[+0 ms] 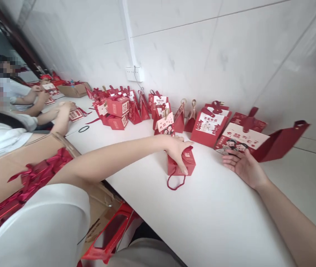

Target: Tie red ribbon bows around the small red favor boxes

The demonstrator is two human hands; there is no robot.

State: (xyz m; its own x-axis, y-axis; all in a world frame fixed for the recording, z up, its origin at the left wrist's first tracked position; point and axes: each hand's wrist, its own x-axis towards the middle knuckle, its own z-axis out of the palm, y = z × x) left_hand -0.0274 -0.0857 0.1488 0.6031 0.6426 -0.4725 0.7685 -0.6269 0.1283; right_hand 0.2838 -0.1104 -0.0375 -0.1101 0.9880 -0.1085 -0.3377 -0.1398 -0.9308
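A small red box [190, 165] with a dark red cord loop [176, 188] sits on the white table. My left hand [178, 150] is closed over its top and left side, thumb on the front face. The fingers behind the box are partly hidden. My right hand [243, 168] lies to the right, palm up and fingers apart, holding nothing. Just beyond it stands a red box with a cream printed card [242, 138], and a tilted red bag [282, 142] is beside that.
Red gift boxes [117, 106] and bags [209, 128] line the wall side of the white table [202, 222]. A green ring [83, 129] lies at left. Two people [21, 89] work there. A carton [57, 139] of red ribboned boxes is at lower left.
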